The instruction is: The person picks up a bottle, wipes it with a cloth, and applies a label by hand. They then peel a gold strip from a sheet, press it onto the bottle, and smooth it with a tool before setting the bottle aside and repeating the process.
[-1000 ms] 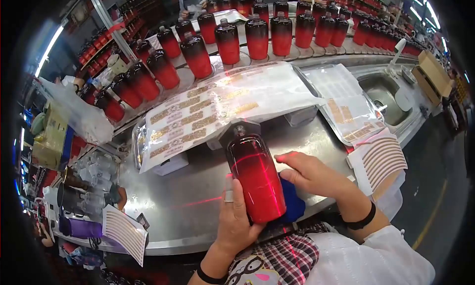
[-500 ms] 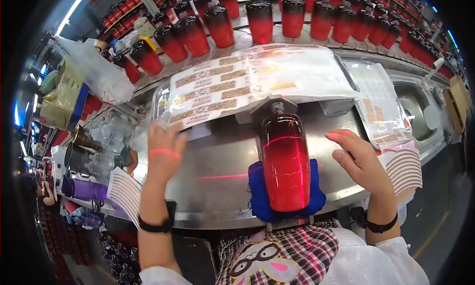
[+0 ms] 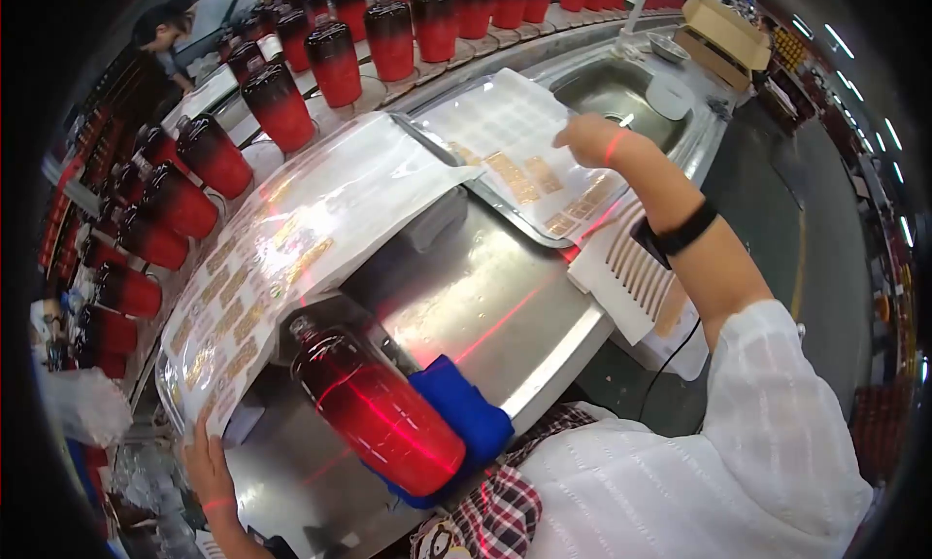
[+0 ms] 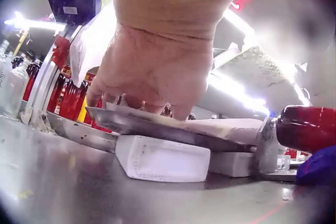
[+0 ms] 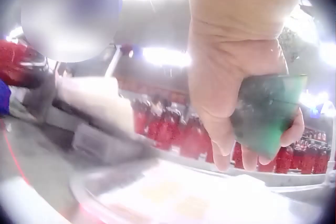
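A red-and-black bottle (image 3: 383, 408) lies tilted on a blue cloth (image 3: 471, 413), its neck at a grey holder; neither hand touches it. In the head view my left hand (image 3: 211, 472) is at the near left edge of the label-covered tray (image 3: 340, 175). The left wrist view has this hand (image 4: 157, 71) with fingers over the raised board's edge (image 4: 168, 132). My right hand (image 3: 594, 141) hovers over the clear-covered tray (image 3: 510, 122) by the sink. Its fingers, in the right wrist view, hold a translucent green piece (image 5: 269, 113) against the palm side.
More red-and-black bottles (image 3: 277, 107) stand in rows behind the trays. A sink (image 3: 612, 98) and a cardboard box (image 3: 718, 44) are at the upper right. Curved strips on a white sheet (image 3: 631, 277) lie at the table's right edge. White blocks (image 4: 168, 158) stand under the board.
The bottle has come to rest on the cloth, and my left hand has left it for the tray's edge. My right hand has moved out to the tray by the sink. The head view has turned right.
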The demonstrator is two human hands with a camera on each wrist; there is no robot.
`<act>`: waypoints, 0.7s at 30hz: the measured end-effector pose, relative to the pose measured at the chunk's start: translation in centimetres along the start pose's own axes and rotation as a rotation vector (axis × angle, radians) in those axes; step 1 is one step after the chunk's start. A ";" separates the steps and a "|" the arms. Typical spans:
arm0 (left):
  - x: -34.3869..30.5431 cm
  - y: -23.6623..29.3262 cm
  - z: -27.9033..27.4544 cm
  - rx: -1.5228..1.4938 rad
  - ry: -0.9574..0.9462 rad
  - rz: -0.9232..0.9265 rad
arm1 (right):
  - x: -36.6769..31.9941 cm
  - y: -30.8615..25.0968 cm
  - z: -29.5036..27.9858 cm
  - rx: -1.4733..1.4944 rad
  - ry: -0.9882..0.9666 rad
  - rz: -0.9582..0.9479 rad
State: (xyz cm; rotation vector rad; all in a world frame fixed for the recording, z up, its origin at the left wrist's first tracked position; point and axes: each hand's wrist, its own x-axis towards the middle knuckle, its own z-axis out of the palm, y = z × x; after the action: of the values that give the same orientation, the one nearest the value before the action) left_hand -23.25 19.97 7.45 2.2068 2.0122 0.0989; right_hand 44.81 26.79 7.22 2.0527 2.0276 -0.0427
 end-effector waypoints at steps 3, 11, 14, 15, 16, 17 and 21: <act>-1.2 -2.1 1.4 0.050 0.099 -0.055 | 1.2 -1.0 0.3 0.079 -0.060 -0.085; -5.7 5.1 0.2 -0.018 0.092 -0.035 | 4.5 -5.4 -1.3 0.085 -0.083 -0.135; -6.0 9.9 0.3 -0.116 0.177 0.152 | 7.6 -7.0 -0.3 0.150 -0.107 -0.092; -5.9 11.4 0.1 -0.116 0.211 0.215 | 8.4 -6.9 0.4 0.179 -0.117 -0.067; -6.1 11.8 0.2 -0.095 0.217 0.215 | 8.5 -6.7 0.5 0.141 -0.111 -0.055; -6.4 12.1 0.6 -0.074 0.226 0.215 | 8.5 -6.4 0.5 0.101 -0.102 -0.045; -7.2 12.6 1.4 -0.096 0.223 0.186 | 8.9 -2.2 0.4 0.001 -0.087 0.202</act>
State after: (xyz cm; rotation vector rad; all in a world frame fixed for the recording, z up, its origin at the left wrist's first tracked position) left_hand -11.29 11.64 8.48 2.4078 1.8524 0.4726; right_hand 43.00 35.43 4.68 2.2046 1.7622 -0.0941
